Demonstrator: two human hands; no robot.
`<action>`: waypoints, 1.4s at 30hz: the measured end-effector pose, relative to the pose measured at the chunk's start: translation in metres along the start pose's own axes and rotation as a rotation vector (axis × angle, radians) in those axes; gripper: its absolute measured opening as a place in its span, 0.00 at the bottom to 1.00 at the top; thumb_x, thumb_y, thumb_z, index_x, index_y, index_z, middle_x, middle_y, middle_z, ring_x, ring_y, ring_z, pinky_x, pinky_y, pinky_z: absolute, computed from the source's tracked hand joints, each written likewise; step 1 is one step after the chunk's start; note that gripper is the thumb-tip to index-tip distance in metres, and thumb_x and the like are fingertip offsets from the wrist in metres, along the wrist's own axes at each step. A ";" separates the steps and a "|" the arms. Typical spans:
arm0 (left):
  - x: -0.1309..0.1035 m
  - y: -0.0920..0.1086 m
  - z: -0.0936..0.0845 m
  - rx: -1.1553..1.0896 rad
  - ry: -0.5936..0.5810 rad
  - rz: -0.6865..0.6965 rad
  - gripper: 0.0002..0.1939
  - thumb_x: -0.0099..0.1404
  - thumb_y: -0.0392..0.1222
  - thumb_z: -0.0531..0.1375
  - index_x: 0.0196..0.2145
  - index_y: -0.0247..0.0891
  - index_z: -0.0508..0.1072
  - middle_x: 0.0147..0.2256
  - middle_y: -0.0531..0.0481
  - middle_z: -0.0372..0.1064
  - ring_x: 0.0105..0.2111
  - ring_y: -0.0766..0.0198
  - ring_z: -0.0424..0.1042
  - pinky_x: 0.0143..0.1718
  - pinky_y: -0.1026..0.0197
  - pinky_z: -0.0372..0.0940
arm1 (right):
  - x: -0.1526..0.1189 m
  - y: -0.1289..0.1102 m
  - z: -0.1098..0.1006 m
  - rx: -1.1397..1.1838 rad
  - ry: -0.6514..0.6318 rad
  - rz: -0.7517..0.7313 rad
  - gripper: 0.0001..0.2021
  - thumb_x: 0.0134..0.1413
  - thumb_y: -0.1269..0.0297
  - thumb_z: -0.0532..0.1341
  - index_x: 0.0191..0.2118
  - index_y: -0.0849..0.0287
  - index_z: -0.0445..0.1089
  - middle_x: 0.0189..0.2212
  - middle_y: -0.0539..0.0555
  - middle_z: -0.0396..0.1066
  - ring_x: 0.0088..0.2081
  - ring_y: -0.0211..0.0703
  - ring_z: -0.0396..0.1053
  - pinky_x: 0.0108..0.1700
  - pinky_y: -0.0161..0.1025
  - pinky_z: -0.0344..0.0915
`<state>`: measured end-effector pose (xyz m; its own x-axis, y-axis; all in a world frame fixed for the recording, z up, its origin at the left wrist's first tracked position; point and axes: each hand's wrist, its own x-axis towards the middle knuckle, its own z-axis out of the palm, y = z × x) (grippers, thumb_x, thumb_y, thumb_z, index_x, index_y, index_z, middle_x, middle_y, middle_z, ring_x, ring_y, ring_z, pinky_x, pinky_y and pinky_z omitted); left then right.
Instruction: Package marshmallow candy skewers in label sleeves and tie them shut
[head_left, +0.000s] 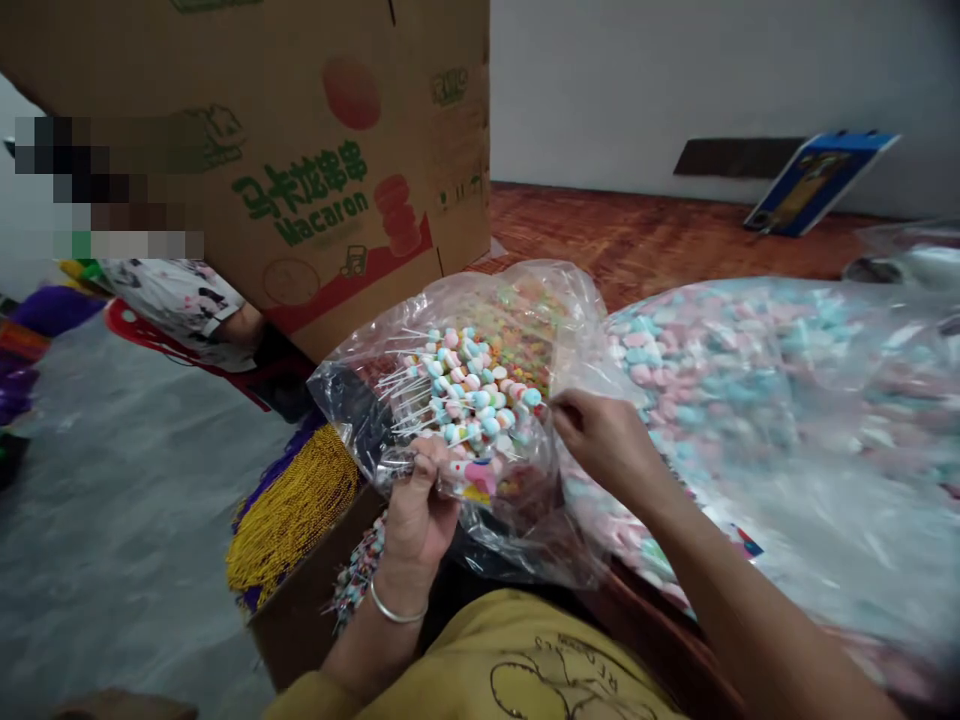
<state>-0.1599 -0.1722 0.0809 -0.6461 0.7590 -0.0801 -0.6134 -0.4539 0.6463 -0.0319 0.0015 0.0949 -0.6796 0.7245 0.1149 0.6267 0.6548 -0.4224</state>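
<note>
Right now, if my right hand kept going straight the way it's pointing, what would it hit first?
Most likely the blue-ended marshmallow skewer at the right edge of the pile, just off your right hand. Depth is unclear, so they may already touch.

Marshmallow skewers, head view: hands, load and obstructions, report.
Left hand gripping small clear packet. Right hand pinched at one skewer's tip. Marshmallow skewers piled on bagged candy; loose plastic crowding left hand.

Dim, cool light; glare streaks the plastic bags [847, 500] toward four o'clock. Wide-angle stretching and softness mark the edges, with dark corners at two and four o'clock.
</note>
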 end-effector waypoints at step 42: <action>-0.013 -0.132 0.090 0.310 -0.349 -0.383 0.23 0.44 0.48 0.80 0.24 0.33 0.73 0.22 0.56 0.64 0.21 0.73 0.61 0.24 0.68 0.57 | -0.287 0.102 -0.045 0.435 0.374 0.173 0.08 0.66 0.58 0.59 0.43 0.53 0.74 0.33 0.51 0.79 0.33 0.43 0.79 0.32 0.31 0.72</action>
<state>-0.0300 -0.0803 0.0648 -0.1854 0.9739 -0.1311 -0.5781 -0.0002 0.8160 0.2443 -0.1299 0.0590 -0.3513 0.8912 0.2870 0.4494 0.4294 -0.7834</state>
